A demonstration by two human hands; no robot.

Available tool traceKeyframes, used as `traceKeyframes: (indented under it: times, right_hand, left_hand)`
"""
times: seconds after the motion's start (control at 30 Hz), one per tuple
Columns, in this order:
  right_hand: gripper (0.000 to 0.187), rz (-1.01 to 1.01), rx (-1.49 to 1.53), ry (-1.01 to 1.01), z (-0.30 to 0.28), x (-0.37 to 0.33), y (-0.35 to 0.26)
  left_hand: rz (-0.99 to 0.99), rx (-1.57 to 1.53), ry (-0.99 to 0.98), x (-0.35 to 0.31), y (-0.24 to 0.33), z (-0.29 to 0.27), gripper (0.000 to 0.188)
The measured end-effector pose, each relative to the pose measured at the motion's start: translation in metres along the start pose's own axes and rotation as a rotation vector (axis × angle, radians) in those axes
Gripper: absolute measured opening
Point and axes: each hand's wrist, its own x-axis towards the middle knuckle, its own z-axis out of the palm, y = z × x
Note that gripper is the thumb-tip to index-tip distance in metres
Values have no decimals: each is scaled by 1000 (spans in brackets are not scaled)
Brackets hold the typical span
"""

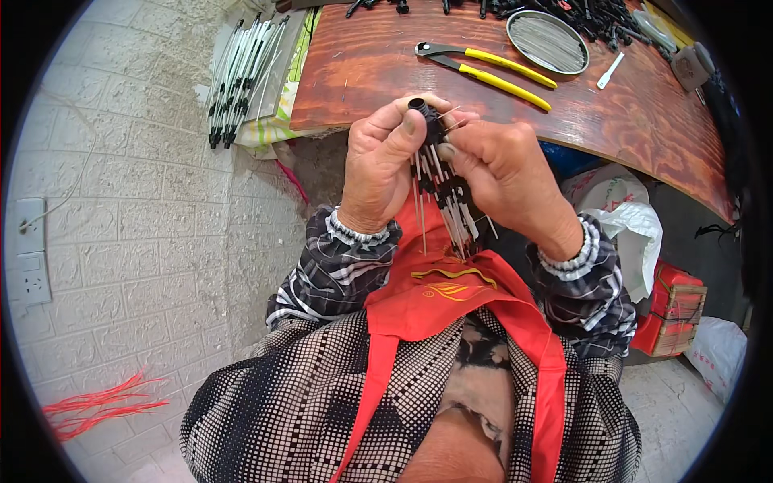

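In my left hand (378, 165) is a black ringed plastic hub (419, 105), gripped between thumb and fingers with its hollow end up. Thin pale metal rods with black joints (447, 189) hang down from it in a bundle, much like part of an umbrella frame. My right hand (503, 165) is closed against the hub's right side, pinching a thin wire (452, 121) whose ends stick out by the fingertips. The pinch itself is partly hidden. Under the bundle, a red apron (427, 310) lies across my lap.
On the wooden table (370, 64) lie yellow-handled pliers (503, 76), a round dish (585, 64) of thin wires, a white strip (610, 71) and several black parts (596, 20). Bundled rods (245, 76) lie at the left. White bags (632, 217) and a red box (670, 310) stand right.
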Motion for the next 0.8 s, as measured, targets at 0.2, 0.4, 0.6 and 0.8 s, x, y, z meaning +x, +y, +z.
traceKeyframes:
  times: [0.2,0.4,0.6,0.8]
  right_hand:
    - [16,32,230,-140,-10,5,3]
    - [23,534,606,-279,-19,4,-3]
    - [20,461,590,-107,-15,0,-1]
    - [32,386,491,-163,-21,6,-12]
  left_hand:
    - [-14,54,-4,-7,1,2,34]
    - [3,279,-79,-13,1,-2,50]
    - [-30,275,-122,-21,9,-3,56]
    - [-170,404,-332,-18,20,-19,66]
